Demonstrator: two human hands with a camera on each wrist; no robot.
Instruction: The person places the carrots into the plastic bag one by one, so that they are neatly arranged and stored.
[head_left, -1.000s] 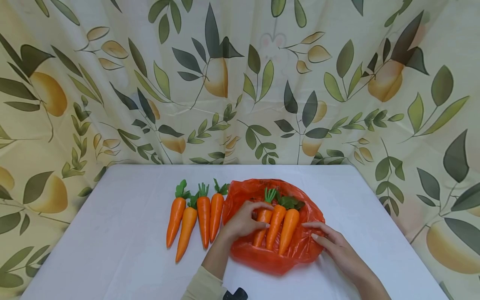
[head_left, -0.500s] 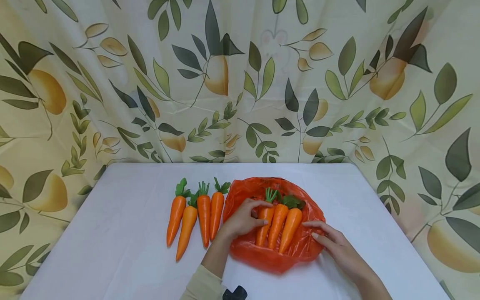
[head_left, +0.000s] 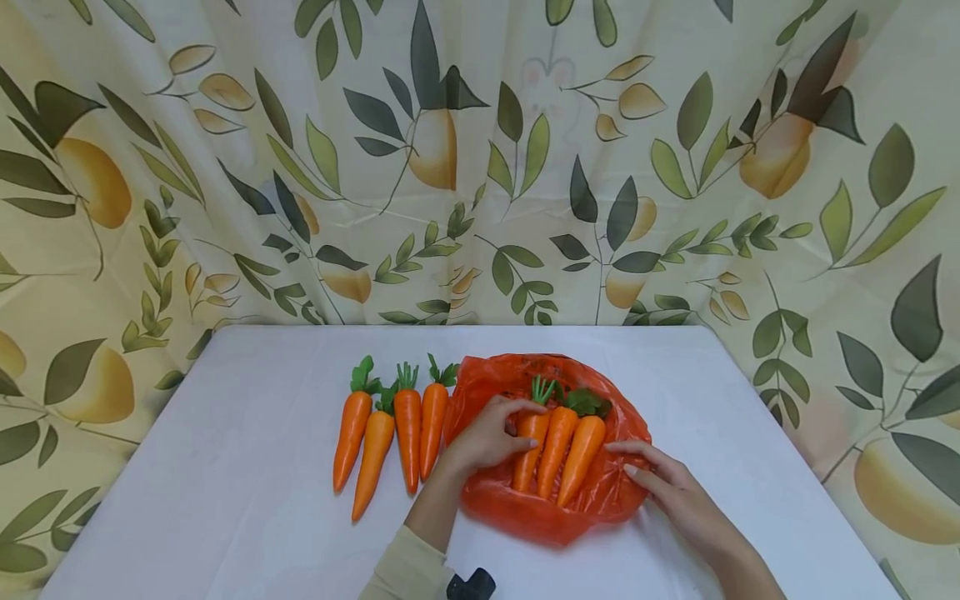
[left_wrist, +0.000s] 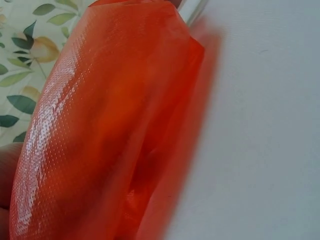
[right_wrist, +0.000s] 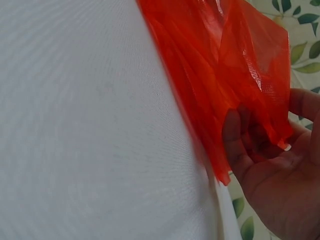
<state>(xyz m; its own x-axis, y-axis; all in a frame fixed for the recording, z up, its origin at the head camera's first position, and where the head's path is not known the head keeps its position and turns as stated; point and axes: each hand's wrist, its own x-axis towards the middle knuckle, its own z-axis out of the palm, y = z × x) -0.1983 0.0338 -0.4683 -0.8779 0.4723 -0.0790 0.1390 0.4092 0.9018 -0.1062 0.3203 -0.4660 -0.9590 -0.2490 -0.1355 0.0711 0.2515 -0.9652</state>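
Observation:
A crinkled red plastic bag lies with its mouth toward me in the head view. Three orange carrots with green tops rest side by side in it: a left one, a middle one and a right one. My left hand grips the left carrot between thumb and fingers. At the bag's right edge, my right hand holds the plastic; in the right wrist view its curled fingers show against the film. Only the bag's outer side fills the left wrist view.
Several more carrots lie in a loose row left of the bag, leaves pointing away. The white table extends on both sides. Behind its far edge hangs a curtain printed with fruit and leaves.
The carrots inside the bag have shifted slightly to the right. Both hands keep nearly the same places, and the carrots outside the bag lie as before.

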